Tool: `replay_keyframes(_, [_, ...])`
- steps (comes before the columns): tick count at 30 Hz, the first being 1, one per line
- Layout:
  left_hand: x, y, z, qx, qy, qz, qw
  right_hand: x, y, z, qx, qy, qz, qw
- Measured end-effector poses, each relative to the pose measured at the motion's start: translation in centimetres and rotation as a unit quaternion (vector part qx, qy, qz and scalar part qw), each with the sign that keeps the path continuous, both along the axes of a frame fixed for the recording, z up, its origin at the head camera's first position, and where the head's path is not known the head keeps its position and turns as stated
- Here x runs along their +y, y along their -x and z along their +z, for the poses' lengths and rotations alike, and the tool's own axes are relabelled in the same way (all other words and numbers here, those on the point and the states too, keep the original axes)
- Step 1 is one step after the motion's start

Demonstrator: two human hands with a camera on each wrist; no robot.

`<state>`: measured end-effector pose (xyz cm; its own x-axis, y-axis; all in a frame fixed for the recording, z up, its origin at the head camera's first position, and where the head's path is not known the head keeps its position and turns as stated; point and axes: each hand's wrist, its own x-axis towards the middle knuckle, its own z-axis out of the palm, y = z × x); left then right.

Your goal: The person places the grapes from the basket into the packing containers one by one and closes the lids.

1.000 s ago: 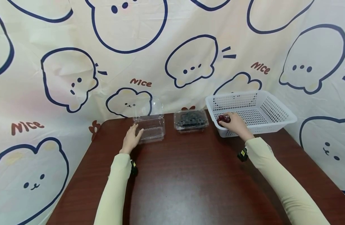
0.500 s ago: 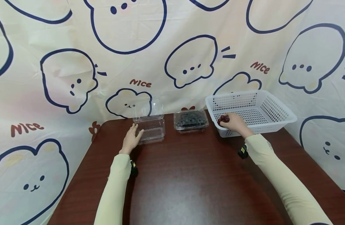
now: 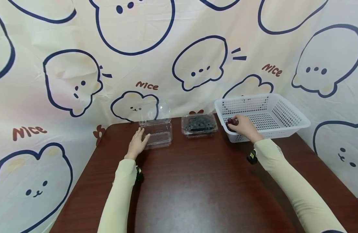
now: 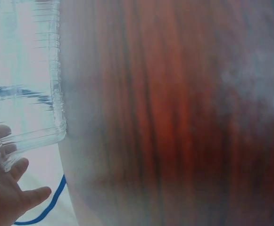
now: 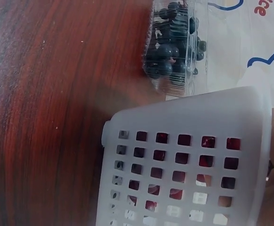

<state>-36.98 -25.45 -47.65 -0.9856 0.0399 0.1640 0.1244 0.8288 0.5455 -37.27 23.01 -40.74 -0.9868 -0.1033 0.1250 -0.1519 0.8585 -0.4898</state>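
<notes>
At the back left, an open clear plastic clamshell box (image 3: 157, 134) stands with its lid (image 3: 154, 111) raised against the backdrop. My left hand (image 3: 136, 144) rests at the box's left edge, fingers spread and relaxed; the left wrist view has the fingertips (image 4: 20, 167) right at the clear wall. Inside the near left corner of a white perforated basket (image 3: 283, 132), my right hand (image 3: 245, 127) holds a cluster of dark red grapes (image 3: 232, 122). Its fingers curl over them and hide part. Through the basket's holes in the right wrist view, red grapes (image 5: 184, 140) show behind the wall.
A closed clear box of dark blueberries (image 3: 200, 124) stands between the open box and the basket. Under everything is a dark brown wooden table (image 3: 190, 181). A cartoon-printed cloth backdrop (image 3: 132, 68) rises directly behind the table's far edge.
My right fingers have shifted slightly over the grapes in the basket corner and cover more of them. The left hand has kept its place at the box.
</notes>
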Motion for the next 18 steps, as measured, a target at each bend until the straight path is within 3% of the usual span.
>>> replay_keyframes(6, [-0.16,0.15,0.03,0.001,0.004,0.002,1.0000,0.05,-0.04,0.01,0.035,0.012,0.017,0.999])
replay_keyframes(18, [0.06,0.06,-0.01,-0.010,0.006,0.001,0.9999,-0.09,0.58,-0.35,0.002,-0.015,0.022,1.000])
